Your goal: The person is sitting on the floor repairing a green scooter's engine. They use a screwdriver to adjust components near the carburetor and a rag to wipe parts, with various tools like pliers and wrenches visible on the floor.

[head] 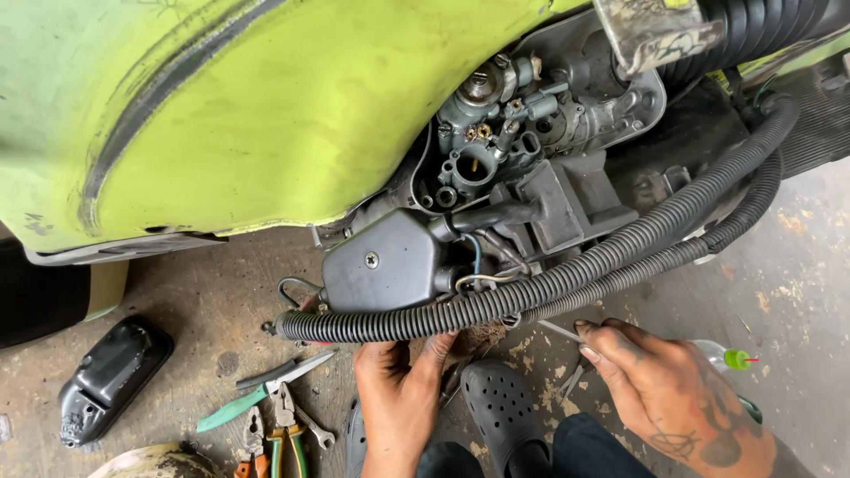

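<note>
The corrugated hose is being supported from below by the left hand, fingers curled against it, under the carburettor. A thin tie is being pinched by the right hand; it should be kept steady

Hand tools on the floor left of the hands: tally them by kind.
Scissors, green handles: 1
Pliers, one orange-handled and one green-handled: 2
Small wrench: 1
Total: 4
</note>
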